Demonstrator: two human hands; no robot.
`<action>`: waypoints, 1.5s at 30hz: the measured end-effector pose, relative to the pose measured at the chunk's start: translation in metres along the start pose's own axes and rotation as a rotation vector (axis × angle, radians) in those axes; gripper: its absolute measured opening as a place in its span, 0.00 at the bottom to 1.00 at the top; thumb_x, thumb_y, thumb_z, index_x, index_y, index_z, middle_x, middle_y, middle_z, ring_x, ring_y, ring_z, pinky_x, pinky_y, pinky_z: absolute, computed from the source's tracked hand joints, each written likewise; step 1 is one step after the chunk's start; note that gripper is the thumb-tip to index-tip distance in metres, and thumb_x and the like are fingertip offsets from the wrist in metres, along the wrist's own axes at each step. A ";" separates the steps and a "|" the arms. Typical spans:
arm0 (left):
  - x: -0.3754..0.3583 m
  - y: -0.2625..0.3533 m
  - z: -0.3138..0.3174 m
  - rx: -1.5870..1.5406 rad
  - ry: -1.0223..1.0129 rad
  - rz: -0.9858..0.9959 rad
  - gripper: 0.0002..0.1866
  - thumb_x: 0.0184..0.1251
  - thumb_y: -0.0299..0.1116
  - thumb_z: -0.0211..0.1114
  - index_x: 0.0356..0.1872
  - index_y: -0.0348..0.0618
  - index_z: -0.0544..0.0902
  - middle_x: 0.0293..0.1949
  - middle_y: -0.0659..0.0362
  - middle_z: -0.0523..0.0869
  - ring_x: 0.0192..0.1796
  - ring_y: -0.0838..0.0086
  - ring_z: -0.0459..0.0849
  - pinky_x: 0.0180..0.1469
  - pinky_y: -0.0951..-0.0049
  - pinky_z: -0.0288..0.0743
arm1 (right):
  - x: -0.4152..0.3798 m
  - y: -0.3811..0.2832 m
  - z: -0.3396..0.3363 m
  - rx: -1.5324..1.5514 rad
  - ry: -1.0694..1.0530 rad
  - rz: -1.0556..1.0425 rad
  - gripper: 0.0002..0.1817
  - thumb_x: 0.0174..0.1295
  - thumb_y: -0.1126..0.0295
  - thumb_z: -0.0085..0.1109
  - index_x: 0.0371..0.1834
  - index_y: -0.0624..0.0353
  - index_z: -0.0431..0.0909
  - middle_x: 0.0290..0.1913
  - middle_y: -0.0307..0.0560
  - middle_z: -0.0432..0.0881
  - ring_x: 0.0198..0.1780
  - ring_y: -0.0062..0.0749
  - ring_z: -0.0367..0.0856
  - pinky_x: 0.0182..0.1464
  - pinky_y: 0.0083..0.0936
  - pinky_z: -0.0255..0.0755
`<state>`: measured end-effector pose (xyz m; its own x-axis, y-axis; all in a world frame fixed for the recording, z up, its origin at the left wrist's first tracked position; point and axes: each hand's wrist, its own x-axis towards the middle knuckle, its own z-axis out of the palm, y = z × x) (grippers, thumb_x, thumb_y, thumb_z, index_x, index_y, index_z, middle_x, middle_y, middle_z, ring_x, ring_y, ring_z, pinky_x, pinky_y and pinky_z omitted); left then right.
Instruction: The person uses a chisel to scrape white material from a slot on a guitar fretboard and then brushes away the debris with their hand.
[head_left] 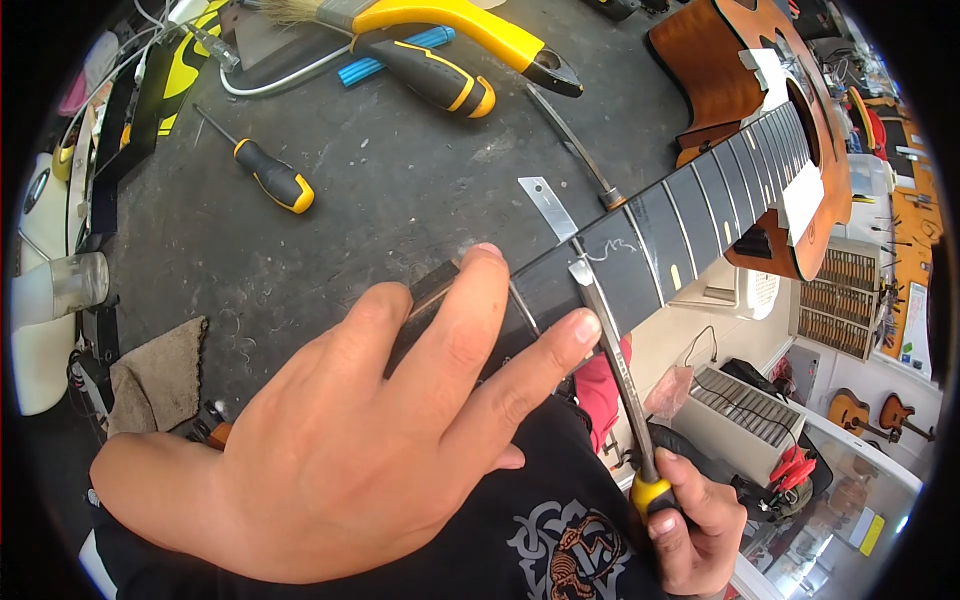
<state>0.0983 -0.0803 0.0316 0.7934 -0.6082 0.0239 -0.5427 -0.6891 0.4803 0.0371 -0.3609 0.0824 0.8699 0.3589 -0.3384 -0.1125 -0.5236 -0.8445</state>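
My L hand [350,440] at 8 o'clock, fingers spread over fretboard [637,287] — R hand [700,520] at 5 o'clock, pinching chisel [622,375] handle.

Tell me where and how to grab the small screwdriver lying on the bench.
I'd take the screwdriver by its black-and-yellow handle, coming from above with fingers along both long sides. The handle is much thicker than the thin shaft, lies flat on the bench, and points toward your side, with the shaft pointing away.
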 end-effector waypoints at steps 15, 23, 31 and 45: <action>0.001 0.000 0.000 -0.003 0.009 0.003 0.46 0.44 0.42 0.80 0.72 0.49 0.76 0.65 0.36 0.71 0.47 0.49 0.79 0.48 0.59 0.79 | 0.002 -0.002 0.000 0.006 0.001 0.010 0.23 0.74 0.74 0.57 0.68 0.75 0.73 0.59 0.63 0.84 0.58 0.41 0.84 0.64 0.28 0.69; 0.000 0.000 0.000 -0.016 -0.003 -0.006 0.46 0.44 0.41 0.81 0.72 0.50 0.76 0.66 0.37 0.71 0.47 0.50 0.79 0.48 0.59 0.79 | 0.003 -0.005 0.000 -0.007 0.019 0.017 0.23 0.74 0.72 0.57 0.68 0.74 0.73 0.57 0.61 0.85 0.57 0.39 0.84 0.64 0.27 0.69; 0.001 0.000 0.000 -0.037 -0.003 -0.009 0.47 0.42 0.40 0.81 0.72 0.50 0.76 0.66 0.37 0.70 0.48 0.50 0.79 0.48 0.59 0.80 | 0.003 -0.005 0.002 -0.002 0.025 0.024 0.23 0.74 0.72 0.57 0.68 0.74 0.73 0.57 0.60 0.85 0.56 0.38 0.85 0.63 0.26 0.70; 0.001 0.000 -0.001 -0.016 -0.001 -0.007 0.48 0.42 0.40 0.81 0.73 0.50 0.75 0.66 0.37 0.70 0.48 0.50 0.80 0.48 0.60 0.79 | 0.007 -0.007 0.001 -0.021 0.013 0.014 0.23 0.75 0.73 0.56 0.68 0.75 0.73 0.57 0.61 0.85 0.56 0.38 0.84 0.63 0.27 0.70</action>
<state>0.0992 -0.0802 0.0323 0.7967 -0.6040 0.0198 -0.5329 -0.6867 0.4945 0.0435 -0.3540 0.0860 0.8742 0.3415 -0.3451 -0.1149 -0.5451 -0.8305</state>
